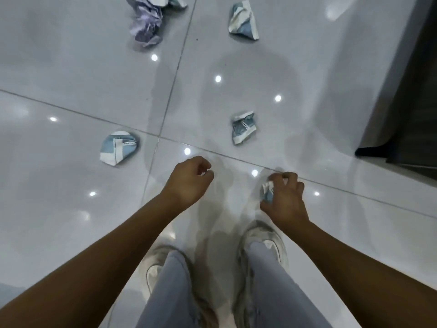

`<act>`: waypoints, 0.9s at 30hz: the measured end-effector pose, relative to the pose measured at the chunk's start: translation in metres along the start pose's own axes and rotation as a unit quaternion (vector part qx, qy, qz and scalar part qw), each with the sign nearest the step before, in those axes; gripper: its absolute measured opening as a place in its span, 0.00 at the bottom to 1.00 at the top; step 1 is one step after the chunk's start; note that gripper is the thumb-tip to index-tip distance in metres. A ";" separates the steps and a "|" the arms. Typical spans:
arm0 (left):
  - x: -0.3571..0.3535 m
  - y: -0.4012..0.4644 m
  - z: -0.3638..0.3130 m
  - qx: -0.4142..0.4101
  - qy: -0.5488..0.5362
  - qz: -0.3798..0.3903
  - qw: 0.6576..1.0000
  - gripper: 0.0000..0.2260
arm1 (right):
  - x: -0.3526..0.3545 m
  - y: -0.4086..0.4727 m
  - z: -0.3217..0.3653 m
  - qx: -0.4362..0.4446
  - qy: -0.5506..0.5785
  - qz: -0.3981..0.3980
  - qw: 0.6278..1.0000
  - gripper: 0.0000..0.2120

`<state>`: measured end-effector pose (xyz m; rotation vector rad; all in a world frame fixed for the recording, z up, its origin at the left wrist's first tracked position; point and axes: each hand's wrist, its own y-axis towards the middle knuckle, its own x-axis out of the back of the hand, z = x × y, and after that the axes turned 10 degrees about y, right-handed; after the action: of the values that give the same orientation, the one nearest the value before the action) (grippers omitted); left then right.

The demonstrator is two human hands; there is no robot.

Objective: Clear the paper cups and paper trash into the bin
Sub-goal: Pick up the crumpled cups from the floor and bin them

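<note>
The floor tiles (pixel 71 67) are glossy and smooth, mirroring ceiling lights. Beside their grout cross, crushed paper cups (pixel 243 127) look matt and creased.

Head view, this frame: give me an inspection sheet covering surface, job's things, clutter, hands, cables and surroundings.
Surface: glossy white tiled floor with grey grout lines and reflected ceiling lights.
Job's things: three crushed blue-and-white paper cups lie apart on the floor, the left cup, the middle cup and the far cup; a crumpled paper wad lies at the top edge; no bin in view.
Clutter: nothing seen.
Hands: right hand grips a crushed cup; left hand has curled fingers, and whether it holds anything cannot be told.
Cables: nothing seen.
Surroundings: dark furniture edge at right; the person's pale shoes and trouser legs below.
</note>
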<state>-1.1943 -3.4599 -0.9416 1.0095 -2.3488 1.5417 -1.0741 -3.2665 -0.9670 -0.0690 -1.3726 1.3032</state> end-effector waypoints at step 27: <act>0.101 0.044 0.039 0.068 -0.307 -0.096 0.944 0.10 | 0.038 0.092 0.118 0.204 -0.133 -0.008 0.970 0.34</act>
<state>-1.2898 -3.5280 -0.9452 1.9262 -2.4102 1.4823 -1.2280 -3.2790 -0.9696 0.4092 -1.2942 1.5995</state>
